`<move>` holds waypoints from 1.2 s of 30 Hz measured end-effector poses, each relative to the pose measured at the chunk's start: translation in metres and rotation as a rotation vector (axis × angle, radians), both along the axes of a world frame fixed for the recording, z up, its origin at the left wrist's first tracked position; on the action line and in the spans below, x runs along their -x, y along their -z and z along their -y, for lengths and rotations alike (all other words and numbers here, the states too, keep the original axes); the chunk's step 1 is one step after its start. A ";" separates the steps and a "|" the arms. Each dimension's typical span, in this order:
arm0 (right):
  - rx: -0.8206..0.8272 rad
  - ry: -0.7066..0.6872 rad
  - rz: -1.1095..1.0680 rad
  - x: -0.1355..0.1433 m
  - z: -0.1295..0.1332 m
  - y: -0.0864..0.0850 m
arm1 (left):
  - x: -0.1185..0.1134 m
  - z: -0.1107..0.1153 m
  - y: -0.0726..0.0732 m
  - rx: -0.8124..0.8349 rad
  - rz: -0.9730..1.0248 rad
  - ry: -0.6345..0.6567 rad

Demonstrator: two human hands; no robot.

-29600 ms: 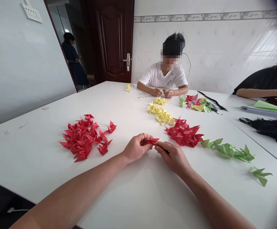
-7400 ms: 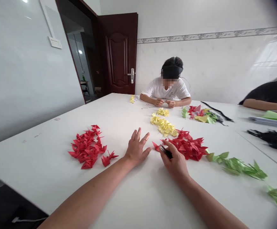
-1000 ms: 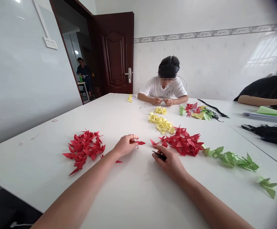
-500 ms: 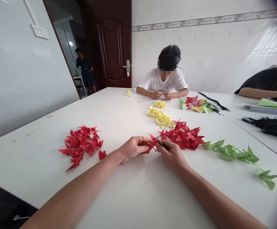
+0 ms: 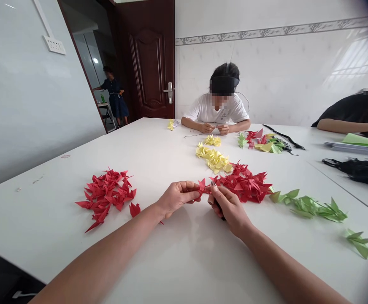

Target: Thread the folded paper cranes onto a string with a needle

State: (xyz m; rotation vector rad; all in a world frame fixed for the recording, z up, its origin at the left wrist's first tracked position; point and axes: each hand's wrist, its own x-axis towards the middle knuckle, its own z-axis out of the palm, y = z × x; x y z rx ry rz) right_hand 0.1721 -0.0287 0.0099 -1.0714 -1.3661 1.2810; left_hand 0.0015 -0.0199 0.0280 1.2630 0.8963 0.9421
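L hand (image 5: 175,197) and R hand (image 5: 226,206) meet over the white table (image 5: 177,261), near edge, just in front of the big red crane pile (image 5: 245,184). Both pinch one red paper crane (image 5: 202,187) btw fingertips: L thumb + fingers closed on its left end, R fingers closed on its right end. Crane sits just off the tabletop, touching that pile's near-left edge or v. close to it; can't tell which. A thin dark item (image 5: 219,206) runs under R palm, partly hidden, can't tell what it is.

Rel. to the big red crane pile: second red pile (image 5: 106,196) well to its left, w/ one stray red crane (image 5: 135,209) beside it. Yellow cranes (image 5: 213,157) just behind the pile. Green cranes (image 5: 310,205) trail off to its right. Mixed-colour cranes (image 5: 263,141) farther back, right.

Person in white shirt (image 5: 217,110) sits at far side, hands together. Another person in black (image 5: 351,114) far right. Third person (image 5: 114,95) stands in doorway, back left.
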 end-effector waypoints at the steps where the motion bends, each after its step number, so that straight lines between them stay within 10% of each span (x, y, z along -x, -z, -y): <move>1: -0.013 0.009 -0.016 0.000 0.001 0.000 | 0.001 -0.001 -0.001 0.014 0.011 -0.045; 6: -0.001 -0.044 -0.055 0.004 0.008 -0.003 | 0.003 -0.003 -0.001 0.074 0.108 -0.180; 36: 0.099 -0.220 -0.018 0.010 0.015 -0.006 | -0.002 0.001 -0.001 -0.089 0.168 0.046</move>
